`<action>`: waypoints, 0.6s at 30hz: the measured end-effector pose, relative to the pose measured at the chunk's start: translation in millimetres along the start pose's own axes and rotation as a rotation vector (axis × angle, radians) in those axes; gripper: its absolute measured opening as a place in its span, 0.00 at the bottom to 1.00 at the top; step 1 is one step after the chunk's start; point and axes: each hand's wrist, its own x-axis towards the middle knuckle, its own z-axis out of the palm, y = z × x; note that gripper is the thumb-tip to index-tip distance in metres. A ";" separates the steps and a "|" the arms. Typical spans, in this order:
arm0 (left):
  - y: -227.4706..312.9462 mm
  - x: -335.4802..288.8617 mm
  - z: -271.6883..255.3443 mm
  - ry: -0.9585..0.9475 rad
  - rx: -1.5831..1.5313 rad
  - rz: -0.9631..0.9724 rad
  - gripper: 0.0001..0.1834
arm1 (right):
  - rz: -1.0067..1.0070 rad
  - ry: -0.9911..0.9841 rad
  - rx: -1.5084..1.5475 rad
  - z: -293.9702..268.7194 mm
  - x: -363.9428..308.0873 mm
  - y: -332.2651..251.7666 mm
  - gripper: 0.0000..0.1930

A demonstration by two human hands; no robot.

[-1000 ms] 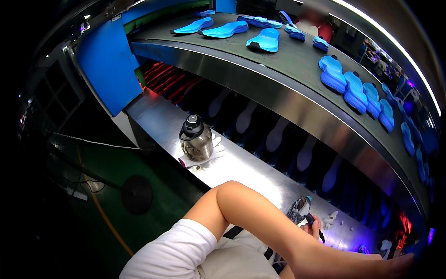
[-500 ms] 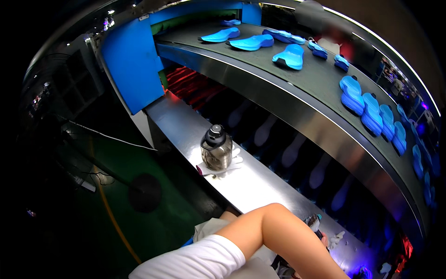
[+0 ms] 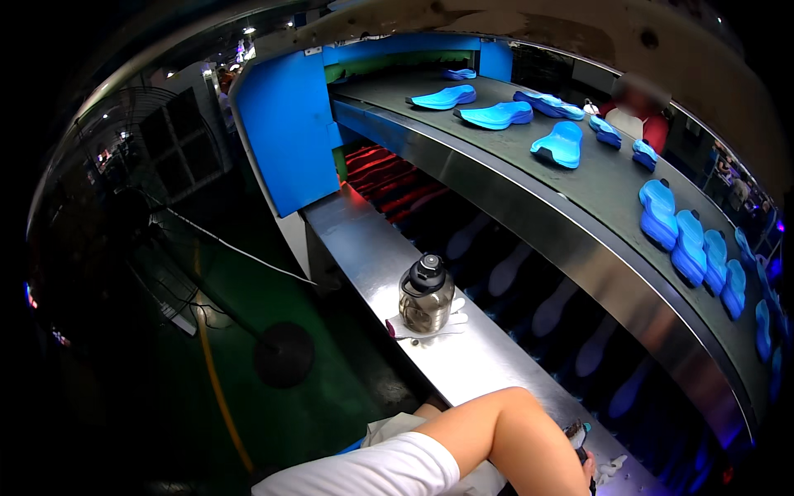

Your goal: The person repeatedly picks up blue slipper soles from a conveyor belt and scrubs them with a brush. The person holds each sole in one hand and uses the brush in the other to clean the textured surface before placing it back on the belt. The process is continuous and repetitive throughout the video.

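Observation:
My left arm, in a white sleeve (image 3: pixel 364 471), bends at the elbow (image 3: pixel 517 405) over the near edge of a metal bench (image 3: pixel 463 364). Its forearm runs down out of the lower edge, so the left hand itself cannot be made out. A few fingers (image 3: pixel 589 468) show just beyond the forearm, beside a small dark object with a teal end (image 3: pixel 577 431). Which hand they belong to, and whether they grip it, I cannot tell. Crumpled white scraps (image 3: pixel 610 469) lie on the bench to their right.
A smoky bottle with a black lid (image 3: pixel 427 299) stands on a white glove (image 3: pixel 453 327) on the bench. Blue shoe soles (image 3: pixel 558 145) lie along a dark conveyor belt (image 3: pixel 612 190). At its left end is a blue housing (image 3: pixel 285 136). Across the belt is a person (image 3: pixel 633 124).
The whole view has shifted, so the bench, bottle and belt sit farther right and lower. My bent left arm keeps much the same pose. Nothing is visibly picked up or put down.

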 end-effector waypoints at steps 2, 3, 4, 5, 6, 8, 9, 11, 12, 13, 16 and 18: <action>-4.1 4.5 -3.0 -0.020 0.018 -0.006 0.28 | 0.004 -0.014 -0.013 -4.5 -4.7 -6.4 0.10; -4.6 6.4 -7.6 -0.020 0.031 -0.020 0.28 | 0.019 -0.023 -0.012 -5.8 -7.3 -6.0 0.10; -9.2 10.1 -14.1 -0.043 0.049 -0.033 0.27 | 0.019 -0.011 -0.019 -10.4 -11.3 -9.3 0.10; -15.3 14.8 -21.3 -0.045 0.077 -0.050 0.27 | 0.029 -0.007 -0.016 -11.2 -13.9 -10.1 0.10; -20.4 18.7 -30.8 -0.045 0.121 -0.069 0.27 | 0.032 0.031 0.003 -7.8 -14.4 -10.3 0.10; -20.6 24.7 -51.1 -0.011 0.222 -0.118 0.26 | 0.034 0.105 0.043 -0.1 -13.6 -10.6 0.10; -15.8 27.4 -64.1 0.047 0.317 -0.128 0.25 | -0.016 0.068 0.103 -0.8 -11.9 -5.2 0.10; 6.3 29.5 -95.4 0.256 0.679 -0.125 0.23 | -0.110 -0.039 0.226 1.8 -4.9 -0.4 0.10; 19.9 31.5 -111.4 0.382 0.893 -0.134 0.22 | -0.075 0.012 0.159 1.8 -7.9 -8.4 0.09; 39.4 37.2 -125.9 0.440 1.258 -0.074 0.22 | -0.026 0.058 0.097 3.9 -10.5 -14.2 0.09; 75.4 36.6 -180.9 0.830 2.037 0.080 0.27 | -0.017 0.046 0.139 5.7 -16.9 -18.1 0.08; 108.4 27.1 -217.6 1.023 2.347 0.084 0.35 | -0.028 0.052 0.151 20.9 -22.9 -25.7 0.08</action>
